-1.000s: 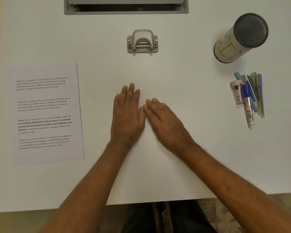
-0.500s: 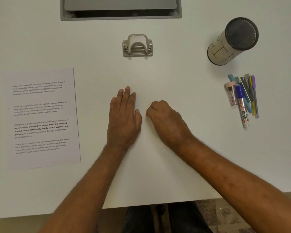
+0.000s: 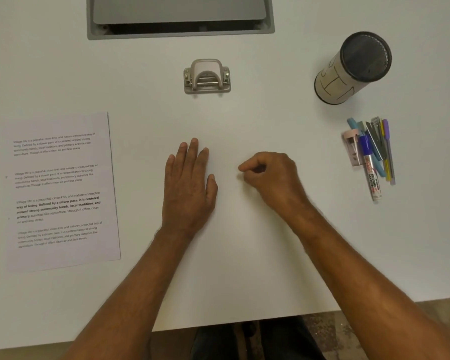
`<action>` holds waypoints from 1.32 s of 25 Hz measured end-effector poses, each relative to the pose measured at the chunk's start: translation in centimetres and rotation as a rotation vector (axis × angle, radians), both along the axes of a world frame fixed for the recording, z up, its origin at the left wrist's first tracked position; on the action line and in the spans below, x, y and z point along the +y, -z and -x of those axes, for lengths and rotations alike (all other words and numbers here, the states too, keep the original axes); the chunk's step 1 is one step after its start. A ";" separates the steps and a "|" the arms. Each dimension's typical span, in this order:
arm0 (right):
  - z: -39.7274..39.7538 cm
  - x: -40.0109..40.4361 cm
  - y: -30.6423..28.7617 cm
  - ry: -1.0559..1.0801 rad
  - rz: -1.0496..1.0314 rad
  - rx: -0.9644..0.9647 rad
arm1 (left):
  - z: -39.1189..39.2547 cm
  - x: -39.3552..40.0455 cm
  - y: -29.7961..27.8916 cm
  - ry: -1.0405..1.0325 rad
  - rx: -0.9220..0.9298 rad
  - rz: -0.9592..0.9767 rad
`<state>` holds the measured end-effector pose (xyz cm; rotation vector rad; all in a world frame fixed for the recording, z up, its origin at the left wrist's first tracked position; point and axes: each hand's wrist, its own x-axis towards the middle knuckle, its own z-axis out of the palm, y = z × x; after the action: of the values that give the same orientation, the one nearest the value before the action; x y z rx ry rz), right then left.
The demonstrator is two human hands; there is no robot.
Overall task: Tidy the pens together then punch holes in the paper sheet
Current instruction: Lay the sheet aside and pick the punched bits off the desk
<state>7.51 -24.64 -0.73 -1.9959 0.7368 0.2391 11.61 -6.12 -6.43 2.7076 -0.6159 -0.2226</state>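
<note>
Head view, step: neither hand on a task thing; tidying the pens looks not yet begun.
Left hand (image 3: 187, 188): flat on the surface, palm down, fingers spread a little, holding nothing.
Right hand (image 3: 272, 178): curled into a loose fist, lifted slightly, empty as far as I can tell.
Pens (image 3: 374, 152): a loose cluster at the right, a whiteboard marker (image 3: 371, 175) among them, well apart from both hands.
Pen holder (image 3: 353, 67): a cylinder just beyond the cluster, dark mouth facing the camera.
Next move: likely the right hand reaches right and gathers the bundle; thin barrels may roll.
Paper sheet (image 3: 60, 190): printed, flat at the left.
Hole punch (image 3: 207, 76): centre, far side, untouched.
Surface (image 3: 244, 255): white, with a grey cable hatch (image 3: 179, 19) at the far edge.
Room: patterned floor below the near edge.
</note>
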 end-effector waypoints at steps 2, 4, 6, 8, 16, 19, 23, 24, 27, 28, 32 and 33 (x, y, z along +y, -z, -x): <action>0.1 -1.2 -0.4 0.155 -0.161 0.027 | -0.5 -0.7 -0.2 0.020 0.009 -0.001; 0.2 -2.3 -0.9 0.260 -0.272 0.020 | -1.2 -1.6 -0.4 0.034 0.018 0.007; 0.3 -3.3 -1.7 0.320 -0.341 -0.009 | -1.6 -2.3 -0.3 0.034 0.015 0.015; 0.1 -4.3 -2.6 0.348 -0.357 -0.053 | -1.7 -2.3 -0.2 0.025 -0.005 0.021; -4.3 -11.8 -8.1 0.451 -0.075 -0.305 | -1.6 -2.6 -0.5 -0.003 -0.012 0.029; -6.3 -15.2 -9.1 0.494 0.146 -0.353 | -1.6 -2.6 -0.3 0.006 -0.012 0.030; -8.9 -18.1 -8.2 0.373 0.454 -0.244 | -1.7 -2.7 -0.3 0.000 -0.008 0.037; -9.3 -18.5 -7.7 0.326 0.493 -0.201 | -1.7 -2.8 -0.3 -0.002 -0.007 0.037; -9.7 -19.1 -6.6 0.234 0.572 -0.141 | -1.7 -2.8 -0.3 -0.006 -0.005 0.039; -9.7 -19.2 -6.5 0.218 0.594 -0.137 | -1.7 -2.8 -0.3 -0.006 -0.005 0.039; -9.5 -19.4 -6.6 0.202 0.651 -0.146 | -1.7 -2.7 -0.1 -0.004 0.003 0.040; -9.5 -19.2 -6.6 0.205 0.661 -0.155 | -1.7 -2.7 0.0 -0.004 0.001 0.040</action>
<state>17.04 -43.88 5.90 -2.4905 0.9988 -0.3221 13.36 -8.79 -6.39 2.6702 -0.6080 -0.2085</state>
